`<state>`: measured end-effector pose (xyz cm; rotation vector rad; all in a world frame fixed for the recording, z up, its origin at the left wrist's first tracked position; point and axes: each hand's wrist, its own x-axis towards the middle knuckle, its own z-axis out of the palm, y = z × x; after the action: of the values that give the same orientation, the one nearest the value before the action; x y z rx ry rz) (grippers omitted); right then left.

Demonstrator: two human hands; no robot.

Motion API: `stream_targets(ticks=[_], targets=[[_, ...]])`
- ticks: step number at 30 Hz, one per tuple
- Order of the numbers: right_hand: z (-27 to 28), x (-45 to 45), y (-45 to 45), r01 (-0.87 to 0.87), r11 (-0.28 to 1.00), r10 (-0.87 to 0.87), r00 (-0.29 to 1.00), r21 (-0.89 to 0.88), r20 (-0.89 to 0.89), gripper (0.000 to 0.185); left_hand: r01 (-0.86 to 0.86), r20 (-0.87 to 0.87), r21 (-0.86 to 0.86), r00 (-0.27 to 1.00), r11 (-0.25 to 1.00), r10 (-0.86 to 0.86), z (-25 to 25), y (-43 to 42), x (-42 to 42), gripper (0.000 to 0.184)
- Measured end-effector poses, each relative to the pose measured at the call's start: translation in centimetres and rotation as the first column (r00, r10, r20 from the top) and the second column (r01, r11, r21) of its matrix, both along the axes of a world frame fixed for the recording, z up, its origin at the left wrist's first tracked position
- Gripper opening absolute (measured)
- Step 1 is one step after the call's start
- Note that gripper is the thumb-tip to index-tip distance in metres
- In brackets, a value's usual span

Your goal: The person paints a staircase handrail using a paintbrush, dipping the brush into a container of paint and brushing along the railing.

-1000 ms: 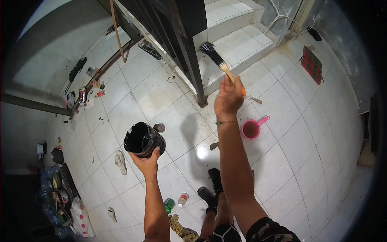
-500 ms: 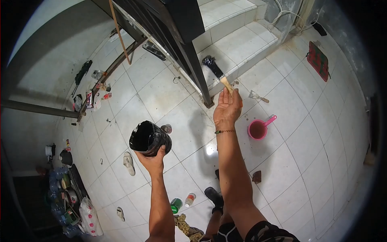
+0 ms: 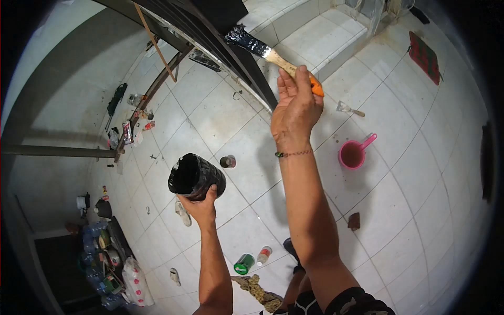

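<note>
My right hand (image 3: 299,107) grips a paintbrush (image 3: 281,62) by its wooden handle, which ends in an orange tip. Black paint coats the bristles, and they meet or nearly meet the dark metal frame (image 3: 212,23) at the top; whether they touch, I cannot tell. Lower left, my left hand (image 3: 202,207) is closed around the side of a paint-smeared black container (image 3: 207,176). Its ragged open mouth is tilted to the left, and the inside is black.
White steps (image 3: 320,42) rise behind the frame. On the tiled floor are a pink dipper (image 3: 352,155) of brownish liquid, a scraper (image 3: 350,108), a green can (image 3: 244,264), a bottle (image 3: 264,255) and a slipper (image 3: 183,214). Bags and bottles pile up at lower left.
My right hand has moved up, taking the paintbrush up and left to the upper part of the metal frame. The left hand keeps the container in nearly the same place. The view has shifted slightly.
</note>
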<state>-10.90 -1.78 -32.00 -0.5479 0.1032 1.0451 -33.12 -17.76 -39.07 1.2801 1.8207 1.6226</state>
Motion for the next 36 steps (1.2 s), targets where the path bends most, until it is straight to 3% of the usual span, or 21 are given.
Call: stream_targets(ticks=[3,6,11,15,17,19,21,24,31,33,36], targets=[[-1.5,0.2,1.1,0.014,1.000,-0.014,1.000,-0.024,0.016,0.026,-0.009,-0.001,-0.039,1.000,0.999,0.009,-0.1,-0.6,0.6,0.081],[-1.7,-0.4,3.3,0.024,0.990,-0.012,0.996,0.136,-0.086,0.020,0.007,-0.013,-0.049,1.000,0.999,-0.007,-0.4,-1.1,1.2,0.082],[-1.6,-0.4,2.2,-0.048,0.980,0.064,0.995,0.195,-0.078,0.018,0.041,-0.077,-0.054,0.996,0.998,-0.045,-0.5,-1.2,1.5,0.082],[-3.4,0.8,3.1,-0.020,0.983,0.051,0.985,0.183,-0.165,0.017,0.078,-0.025,-0.056,0.997,0.995,-0.080,-0.7,-0.9,2.1,0.082],[-3.0,0.6,4.2,0.008,0.962,0.047,0.980,0.272,-0.195,0.017,0.091,-0.036,-0.036,0.995,0.995,-0.092,-0.7,-0.8,2.5,0.078],[-3.1,-0.2,4.7,0.033,0.966,0.033,0.968,0.257,-0.249,0.018,0.050,0.090,-0.004,0.995,0.999,-0.050,-0.9,-0.4,2.6,0.073],[-4.4,-0.8,4.5,0.004,0.926,0.037,0.994,0.379,-0.102,0.019,0.033,0.102,0.008,0.994,0.999,-0.034,-1.1,0.2,2.9,0.066],[-6.6,0.1,4.2,-0.013,0.912,0.010,1.000,0.411,0.010,0.018,0.063,0.137,0.079,0.988,0.995,-0.073,-1.2,1.6,3.5,0.050],[-8.2,3.7,5.1,-0.054,0.886,0.020,0.997,0.461,0.079,0.018,0.020,0.224,0.172,0.973,0.985,-0.059,-1.4,4.4,5.5,0.050],[-8.9,4.9,5.0,-0.110,0.850,0.033,0.987,0.514,0.156,0.019,0.004,0.229,0.192,0.972,0.981,-0.049,-1.6,5.0,5.5,0.051],[-9.0,6.7,5.6,-0.155,0.800,-0.135,0.895,0.580,0.425,0.022,0.024,0.186,0.197,0.981,0.980,-0.061,-2.2,5.7,4.8,0.054]])
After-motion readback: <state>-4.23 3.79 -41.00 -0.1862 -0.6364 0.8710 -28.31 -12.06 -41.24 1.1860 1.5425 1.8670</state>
